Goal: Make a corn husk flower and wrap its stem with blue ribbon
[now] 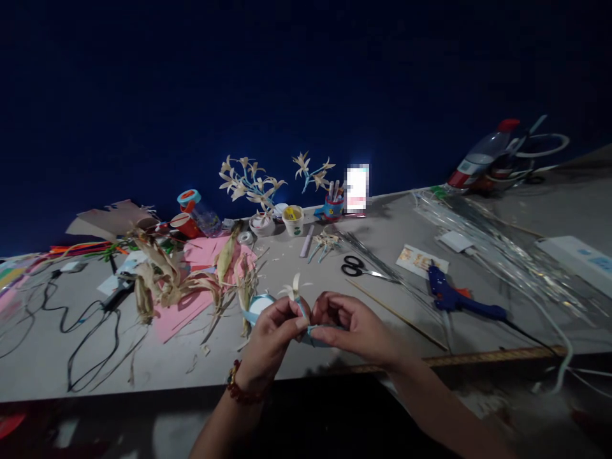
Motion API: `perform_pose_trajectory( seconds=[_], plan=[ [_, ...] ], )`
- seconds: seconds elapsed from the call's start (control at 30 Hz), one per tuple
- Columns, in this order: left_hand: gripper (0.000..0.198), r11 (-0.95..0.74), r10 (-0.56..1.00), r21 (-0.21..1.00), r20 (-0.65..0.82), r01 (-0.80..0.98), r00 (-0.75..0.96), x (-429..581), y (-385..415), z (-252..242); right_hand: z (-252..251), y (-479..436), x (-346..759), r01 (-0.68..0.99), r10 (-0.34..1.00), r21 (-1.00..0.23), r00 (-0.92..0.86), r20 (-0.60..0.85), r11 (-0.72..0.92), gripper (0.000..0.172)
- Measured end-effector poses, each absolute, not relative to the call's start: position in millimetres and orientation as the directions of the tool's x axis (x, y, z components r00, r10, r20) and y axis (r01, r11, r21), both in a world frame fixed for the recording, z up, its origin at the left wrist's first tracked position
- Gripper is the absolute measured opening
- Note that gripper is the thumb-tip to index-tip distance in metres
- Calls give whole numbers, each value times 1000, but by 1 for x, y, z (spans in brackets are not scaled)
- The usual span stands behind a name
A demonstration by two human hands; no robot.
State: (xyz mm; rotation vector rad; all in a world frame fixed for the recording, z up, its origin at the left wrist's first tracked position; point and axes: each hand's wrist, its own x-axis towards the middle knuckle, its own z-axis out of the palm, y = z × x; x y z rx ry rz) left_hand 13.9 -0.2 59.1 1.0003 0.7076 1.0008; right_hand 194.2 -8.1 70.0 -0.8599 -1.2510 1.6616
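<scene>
Above the table's front edge, my left hand (275, 338) is closed in a pinch on the thin stem of a small pale husk flower (295, 288), which stands upright with its petals spread. Close beside it, my right hand (356, 328) pinches a strip of light blue tape (313, 330) near the stem's lower end. Behind my left hand lies a roll of light blue tape (261, 305), partly hidden by the fingers. Several finished-looking husk flowers with blue stems (326, 243) rest on the table just beyond my hands.
Black-handled scissors (366, 269), a wooden stick (396, 313) and a blue glue gun (461, 298) lie to the right. Dry corn husks (165, 274) cover pink paper (184, 313) at left. Flower branches (251, 185) stand at the back near a lit phone (356, 188).
</scene>
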Motion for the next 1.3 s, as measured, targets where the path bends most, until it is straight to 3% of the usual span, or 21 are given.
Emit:
perform_pose_trajectory(
  seconds=[0.2,0.37,0.6,0.77,0.97,1.13,1.3],
  plan=[
    [21,189,917,923,-42,-336,398,12,-2,54,62,-9,194,-186,915,-964,-389,-104,-189,39],
    [23,212,913,913,-56,-349,405,13,0,55,62,-11,193,-149,926,-978,-367,-82,-146,36],
    [20,98,951,955,-7,-281,309,14,-1,52,69,-17,192,71,963,-989,-246,107,128,14],
    [17,4,972,986,34,-164,234,12,-3,56,74,-20,192,207,945,-936,-226,236,284,13],
    [20,100,947,956,-6,-277,321,10,-1,63,65,-11,195,21,942,-996,-327,78,90,14],
    [18,181,923,912,-29,-367,384,9,-1,62,61,-7,191,-174,912,-971,-402,-83,-166,32],
    [19,230,902,888,-42,-397,429,9,-1,61,61,-8,186,-212,906,-960,-415,-78,-180,37]
  ],
)
